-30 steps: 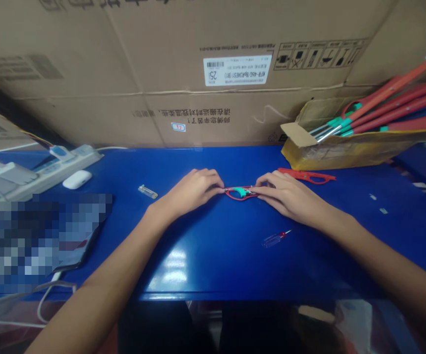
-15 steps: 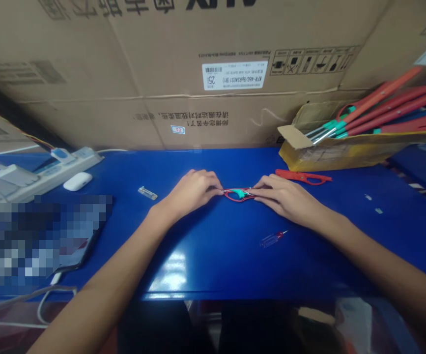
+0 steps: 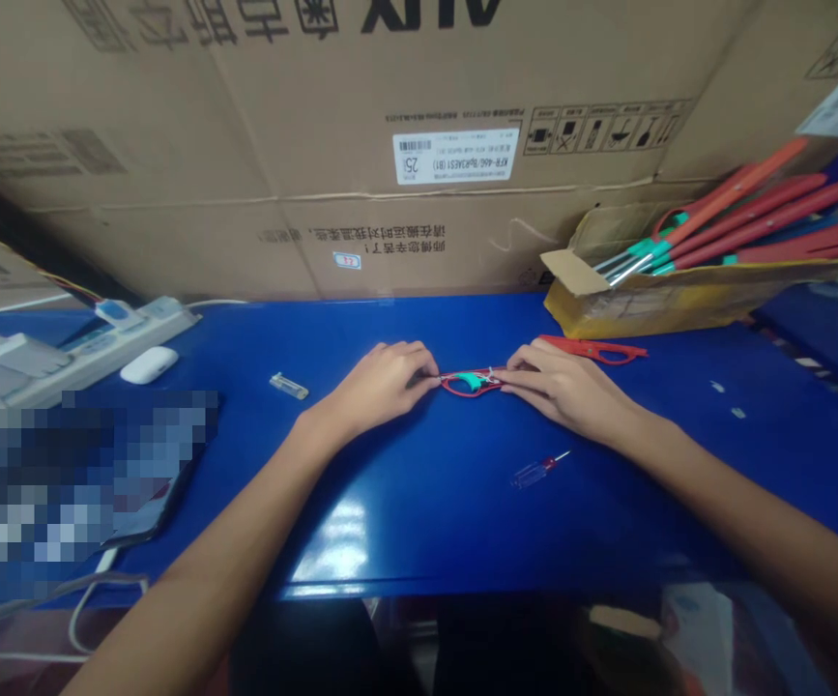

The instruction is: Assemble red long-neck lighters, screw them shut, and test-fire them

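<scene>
A red lighter handle [image 3: 466, 391] with a teal trigger [image 3: 475, 381] and small metal parts inside its open shell lies on the blue table. At its left end my left hand [image 3: 391, 387] is closed, thumb and fingertips pinching the tip. My right hand [image 3: 567, 391] is closed on the other end, and its fingers hide most of that half. A matching red half shell [image 3: 596, 349] lies just behind my right hand. Nearer to me rests a small screwdriver [image 3: 540, 470] with a clear handle.
At the back right, a cardboard box [image 3: 650, 307] holds several red long lighters [image 3: 759, 213]. A small clear part [image 3: 289, 387] lies left of my left hand. Further left are a white earbud case [image 3: 149, 364], a power strip [image 3: 110, 343] and a tablet-like device [image 3: 164, 483]. A large carton [image 3: 208, 232] stands behind.
The camera view has shifted slightly. Both hands keep their grip on the lighter handle, with only a slight shift of the right fingers.
</scene>
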{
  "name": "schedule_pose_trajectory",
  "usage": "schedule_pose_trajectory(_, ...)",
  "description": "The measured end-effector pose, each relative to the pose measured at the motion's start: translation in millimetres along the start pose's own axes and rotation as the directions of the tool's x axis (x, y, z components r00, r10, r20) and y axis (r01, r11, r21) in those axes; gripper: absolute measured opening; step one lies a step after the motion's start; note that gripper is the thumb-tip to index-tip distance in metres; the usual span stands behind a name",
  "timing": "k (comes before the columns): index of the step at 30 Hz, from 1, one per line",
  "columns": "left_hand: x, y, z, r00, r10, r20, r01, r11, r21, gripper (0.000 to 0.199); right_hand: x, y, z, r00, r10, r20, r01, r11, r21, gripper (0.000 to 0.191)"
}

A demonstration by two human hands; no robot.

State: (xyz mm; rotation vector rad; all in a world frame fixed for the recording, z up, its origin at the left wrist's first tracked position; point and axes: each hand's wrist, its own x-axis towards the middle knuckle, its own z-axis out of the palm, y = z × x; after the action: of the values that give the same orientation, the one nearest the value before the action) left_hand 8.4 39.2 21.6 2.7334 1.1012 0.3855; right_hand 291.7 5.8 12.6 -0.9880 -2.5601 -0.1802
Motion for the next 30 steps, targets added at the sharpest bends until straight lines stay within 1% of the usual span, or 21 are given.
schedule_pose_trajectory(6,0.0,-1.4,1.0,1.000,0.007,0.001,-0.007,1.000,0.010,0.016,0.5,4.9,3.5,1.000,-0.013,-0.011,0.014,0.998,0.062,0.027)
schedule_pose_trajectory(11,0.3,-2.7,1.3,1.000,0.012,-0.009,-0.012,1.000,-0.006,0.016,-2.3,0.4,7.2,0.998,0.018,-0.062,-0.015,0.999,0.043,0.025)
schedule_pose_trajectory(16,-1.5,-3.1,2.7,1.000,-0.004,-0.012,0.004,1.000,-0.004,0.015,-3.6,-2.7,8.7,0.999,0.010,-0.044,-0.011,1.000,-0.015,0.028)
schedule_pose_trajectory(18,-1.4,1.9,5.3,0.999,0.019,-0.043,-0.018,1.000,0.024,0.016,-2.6,-2.7,8.0,0.999,0.007,-0.041,-0.008,1.000,-0.020,0.028)
schedule_pose_trajectory(21,2.3,17.0,12.9,0.991,0.100,-0.090,-0.094,0.994,0.061,0.027,-0.4,-3.0,5.9,1.000,0.009,-0.023,-0.010,1.000,-0.016,0.026)
schedule_pose_trajectory(23,6.4,28.5,19.8,0.986,0.135,-0.102,-0.126,0.988,0.085,0.038,1.0,-3.6,4.7,1.000,0.003,-0.010,-0.003,1.000,-0.021,0.025)
schedule_pose_trajectory(25,10.3,37.3,26.5,0.984,0.145,-0.102,-0.132,0.984,0.122,0.043,2.1,-4.5,4.4,1.000,-0.005,-0.009,0.005,0.999,-0.036,0.024)
schedule_pose_trajectory(27,13.2,41.4,31.5,0.986,0.140,-0.094,-0.125,0.981,0.151,0.039,2.9,-5.1,4.8,1.000,-0.005,-0.015,0.004,0.999,-0.050,0.025)
schedule_pose_trajectory(30,15.6,40.7,35.0,0.987,0.124,-0.098,-0.109,0.983,0.145,0.031,3.9,-4.7,5.6,1.000,-0.007,-0.013,0.006,0.999,-0.043,0.026)
